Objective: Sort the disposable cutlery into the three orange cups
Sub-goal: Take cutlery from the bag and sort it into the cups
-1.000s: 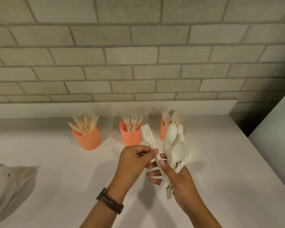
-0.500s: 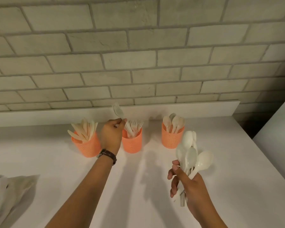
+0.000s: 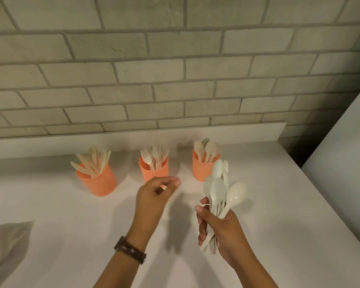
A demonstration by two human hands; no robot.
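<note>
Right grip [image 3: 218,225] closed round a bundle of white spoons [image 3: 218,190], bowls fanned upward, handles poking out below the fist. Left grip [image 3: 154,196] empty, fingers loosely curled, thumb and forefinger near each other but holding nothing; slightly blurred. Brown watch [image 3: 130,249] on the left wrist. Beyond the grips, three orange cups in a row on the white surface [image 3: 279,204]: knives cup [image 3: 97,179] off to the left, forks cup [image 3: 153,169] just past the left grip, spoons cup [image 3: 204,163] right behind the held spoons. Pale bag [image 3: 6,246] far left of the grips. Brick wall [image 3: 175,69] behind.
</note>
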